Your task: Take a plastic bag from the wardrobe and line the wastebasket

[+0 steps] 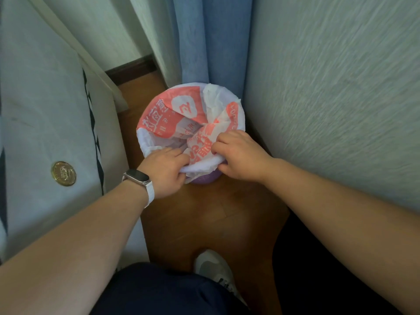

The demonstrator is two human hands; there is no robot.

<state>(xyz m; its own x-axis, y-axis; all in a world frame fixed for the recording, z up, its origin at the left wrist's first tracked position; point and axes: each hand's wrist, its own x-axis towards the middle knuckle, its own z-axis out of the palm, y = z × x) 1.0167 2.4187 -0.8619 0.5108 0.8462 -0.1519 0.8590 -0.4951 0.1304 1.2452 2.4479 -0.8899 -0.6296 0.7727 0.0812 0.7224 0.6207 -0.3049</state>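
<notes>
On the wood floor (204, 212) by the blue curtain (213, 42), white-and-red plastic bag (181, 114) sits draped inside purple wastebasket (205, 178), left hand (164, 170) and right hand (238, 153) both pinching its near edge at the rim.

One view only, head-worn, wide-angle, so nothing is shared with a second camera. It looks forward and steeply down from above the person's own arms, which enter from the bottom corners. Close range: the wastebasket (205, 178) sits near frame centre, the floor (204, 214) below it. The left hand (162, 172) and right hand (238, 155) sit just below centre. A bed edge (56, 123) fills the left side, a wall (329, 98) the right, and a curtain (211, 42) hangs at top centre. Straight lines bow near the edges. A shoe (216, 271) shows at bottom.
</notes>
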